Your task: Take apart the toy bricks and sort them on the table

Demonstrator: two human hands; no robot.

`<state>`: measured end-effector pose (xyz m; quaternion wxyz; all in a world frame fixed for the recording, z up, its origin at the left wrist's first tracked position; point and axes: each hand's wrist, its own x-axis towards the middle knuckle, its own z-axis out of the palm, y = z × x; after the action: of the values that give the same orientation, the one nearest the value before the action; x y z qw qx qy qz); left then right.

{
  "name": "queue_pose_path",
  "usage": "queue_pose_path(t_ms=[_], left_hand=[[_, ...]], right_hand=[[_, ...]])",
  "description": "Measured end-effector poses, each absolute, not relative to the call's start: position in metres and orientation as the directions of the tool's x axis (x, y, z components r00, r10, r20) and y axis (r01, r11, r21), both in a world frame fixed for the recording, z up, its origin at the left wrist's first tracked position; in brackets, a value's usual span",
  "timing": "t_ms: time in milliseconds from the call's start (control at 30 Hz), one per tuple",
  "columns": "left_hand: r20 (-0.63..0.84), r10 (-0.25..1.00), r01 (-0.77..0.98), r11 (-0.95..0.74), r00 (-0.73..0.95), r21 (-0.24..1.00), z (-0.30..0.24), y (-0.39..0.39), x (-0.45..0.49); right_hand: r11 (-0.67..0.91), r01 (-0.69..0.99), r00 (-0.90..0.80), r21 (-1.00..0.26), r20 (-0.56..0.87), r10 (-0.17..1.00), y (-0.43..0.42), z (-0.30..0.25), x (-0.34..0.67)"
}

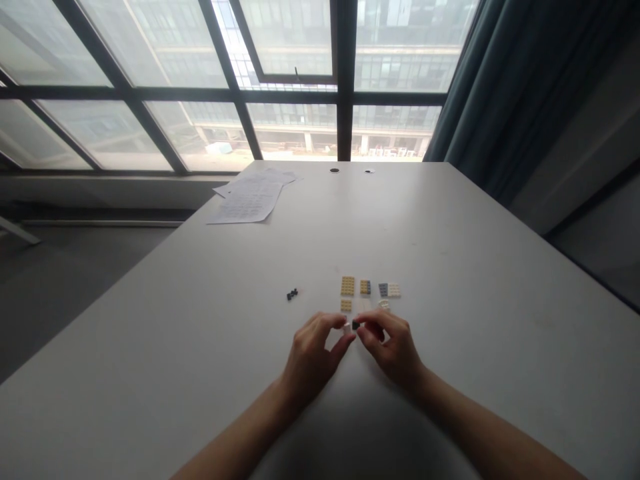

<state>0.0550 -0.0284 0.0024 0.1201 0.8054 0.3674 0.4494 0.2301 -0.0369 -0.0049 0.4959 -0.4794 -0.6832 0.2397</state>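
My left hand (313, 357) pinches a small white brick (347, 328) between thumb and forefinger, just above the white table (450, 267). My right hand (393, 347) pinches a small black piece (356, 325) and holds it against the white brick. Just beyond my fingers lie several small flat bricks: a tan plate (347, 286), a tan and blue piece (365, 287), a grey and cream piece (389, 290) and a smaller tan piece (346, 305). A tiny dark piece (292, 294) lies apart to the left.
Printed paper sheets (250, 199) lie at the table's far left corner. Two small round holes (335, 171) sit near the far edge. Large windows (280, 80) run behind the table, with a dark curtain (505, 87) at the right.
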Motion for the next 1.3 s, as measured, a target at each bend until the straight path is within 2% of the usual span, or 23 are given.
queue_pose_path(t_ms=[133, 400, 533, 633, 700, 900, 1033, 1300], left_hand=[[0.641, 0.672, 0.448, -0.734, 0.37, 0.511, 0.002, -0.026, 0.054], [0.683, 0.622, 0.36, -0.781, 0.382, 0.51, -0.005, -0.027, 0.053], [0.709, 0.606, 0.366, -0.791, 0.359, 0.491, -0.003, -0.025, 0.051], [0.728, 0.606, 0.421, -0.78, 0.322, 0.463, -0.002, -0.021, 0.047], [0.731, 0.622, 0.466, -0.754, 0.28, 0.463, -0.002, -0.018, 0.044], [0.689, 0.7, 0.53, -0.663, 0.189, 0.528, -0.008, -0.012, 0.042], [0.67, 0.722, 0.541, -0.639, 0.175, 0.547, -0.009, -0.011, 0.042], [0.658, 0.74, 0.572, -0.601, 0.136, 0.558, -0.004, -0.012, 0.045]], right_hand=[[0.444, 0.351, -0.095, -0.824, 0.44, 0.893, -0.04, -0.003, 0.224], [0.455, 0.397, -0.15, -0.797, 0.433, 0.889, -0.039, -0.007, 0.227], [0.513, 0.425, -0.218, -0.745, 0.466, 0.857, -0.031, 0.004, 0.238], [0.477, 0.5, -0.11, -0.723, 0.493, 0.863, -0.022, 0.016, 0.255], [0.411, 0.552, -0.051, -0.726, 0.463, 0.885, -0.018, 0.017, 0.267], [0.348, 0.658, -0.167, -0.668, 0.32, 0.932, -0.027, -0.006, 0.282], [0.321, 0.698, -0.167, -0.64, 0.29, 0.942, -0.031, -0.012, 0.277], [0.325, 0.802, -0.227, -0.501, 0.249, 0.942, -0.03, -0.012, 0.27]])
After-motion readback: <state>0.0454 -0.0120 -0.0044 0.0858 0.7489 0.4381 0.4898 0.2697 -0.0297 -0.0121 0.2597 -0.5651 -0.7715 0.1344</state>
